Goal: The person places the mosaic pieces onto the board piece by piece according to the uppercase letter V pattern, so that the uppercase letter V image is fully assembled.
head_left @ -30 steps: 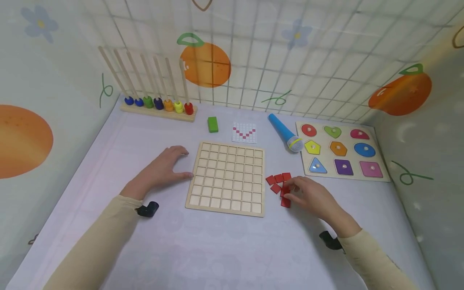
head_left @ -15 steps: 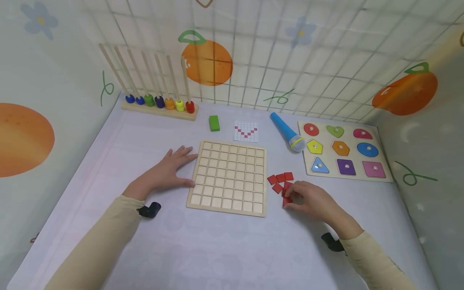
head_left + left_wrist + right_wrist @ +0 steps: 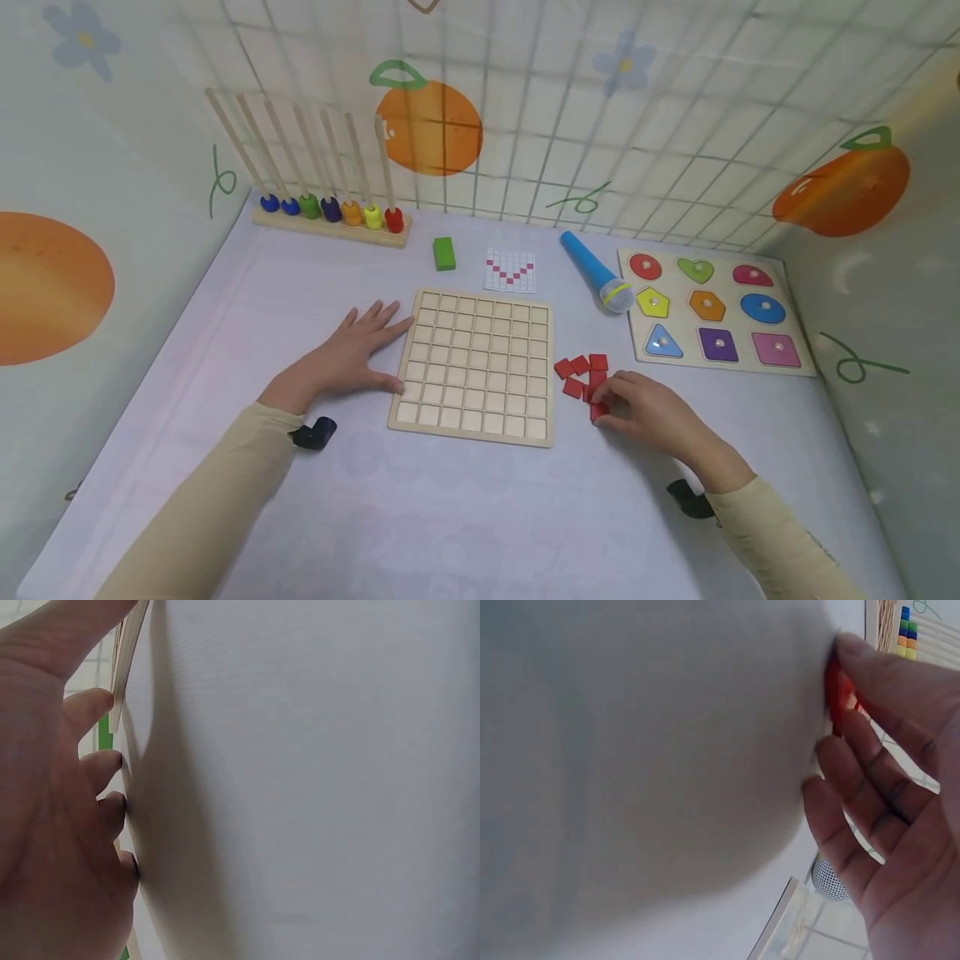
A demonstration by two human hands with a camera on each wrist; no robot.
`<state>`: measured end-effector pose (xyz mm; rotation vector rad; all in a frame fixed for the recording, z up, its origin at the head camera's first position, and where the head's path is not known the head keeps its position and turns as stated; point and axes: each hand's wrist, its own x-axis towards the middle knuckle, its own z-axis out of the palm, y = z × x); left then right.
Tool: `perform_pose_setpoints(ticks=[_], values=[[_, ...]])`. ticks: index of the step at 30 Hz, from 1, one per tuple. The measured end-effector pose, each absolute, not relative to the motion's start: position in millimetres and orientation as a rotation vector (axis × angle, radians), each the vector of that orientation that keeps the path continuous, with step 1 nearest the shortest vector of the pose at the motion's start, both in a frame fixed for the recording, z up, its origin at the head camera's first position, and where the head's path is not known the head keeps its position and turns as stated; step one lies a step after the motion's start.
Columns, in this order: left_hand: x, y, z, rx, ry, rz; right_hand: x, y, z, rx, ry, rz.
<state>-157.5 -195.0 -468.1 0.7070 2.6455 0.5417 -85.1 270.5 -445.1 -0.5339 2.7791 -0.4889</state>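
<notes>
A wooden grid board lies flat in the middle of the table in the head view. My left hand rests beside it with fingers spread, thumb and index fingertip touching its left edge. Right of the board is a loose group of several small red square tiles. Over the near end of that group, my right hand bends its thumb and fingers around a red tile, pinching it at table level. The fingers hide part of this tile and its neighbours.
Behind the board lie a green block and a pattern card with a pink V. A blue toy microphone and a shape puzzle board lie at back right. A pegged bead rack stands at back left.
My left fingers have spread, bringing the index fingertip to the board's edge. The right hand has lowered slightly, its thumb and fingers closing on the nearest red tile; neighbouring tiles have shifted a little.
</notes>
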Motion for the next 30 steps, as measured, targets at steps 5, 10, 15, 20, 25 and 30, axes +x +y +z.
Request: perform_pose_setpoints(ticks=[5,10,15,20,25,30], values=[[-155.1,-192.9,-465.1,0.705,2.649,0.532,-85.8,271.3,-445.4,-0.537,2.766,-0.52],[-154.5,-191.2,-464.2,0.684,2.654,0.5,-86.3,271.5,-445.8,-0.535,2.759,-0.52],[-154.8,-190.9,-465.2,0.679,2.659,0.489,-87.0,271.5,-445.4,-0.532,2.751,-0.509],[-154.9,-191.4,-465.7,0.675,2.654,0.495,-87.6,271.7,-445.3,-0.534,2.743,-0.515],[-154.9,-191.0,-465.8,0.668,2.648,0.501,-87.6,272.1,-445.1,-0.531,2.736,-0.521],[-154.6,-190.7,-465.3,0.663,2.649,0.5,-87.6,272.1,-445.2,-0.549,2.732,-0.491]])
